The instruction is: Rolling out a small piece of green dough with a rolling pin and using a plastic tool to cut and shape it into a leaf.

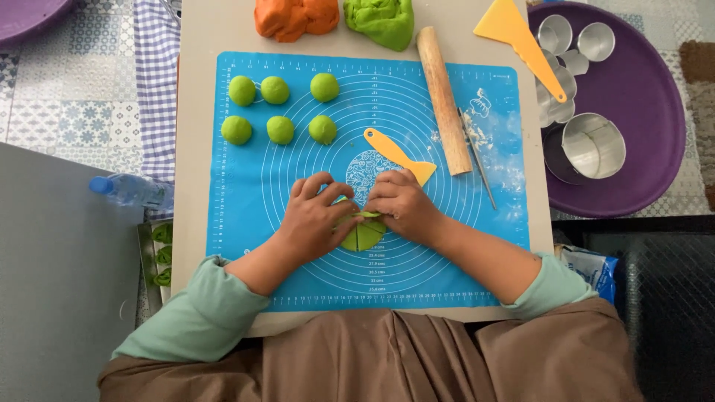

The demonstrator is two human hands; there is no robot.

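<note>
Blue silicone baking mat [253, 193] covers the desk [195, 89]. At its middle, left hand [316, 219] and right hand [402, 205] pinch a flat, cut green dough disc [363, 236]. Six green dough balls [281, 109] sit at the mat's upper left.

Blue silicone-looking baking mat [253, 186]: smooth, matt, dusted white with flour near its right side. Flat green dough disc [363, 234]: soft, matt, cut into wedges. Pale wooden rolling pin [444, 100]: bare, slightly rough grain. Yellow plastic scraper [395, 155]: smooth, faint sheen. Round metal cutter rings [593, 145]: shiny, reflective. Purple plastic tray [648, 97]: glossy.
</note>
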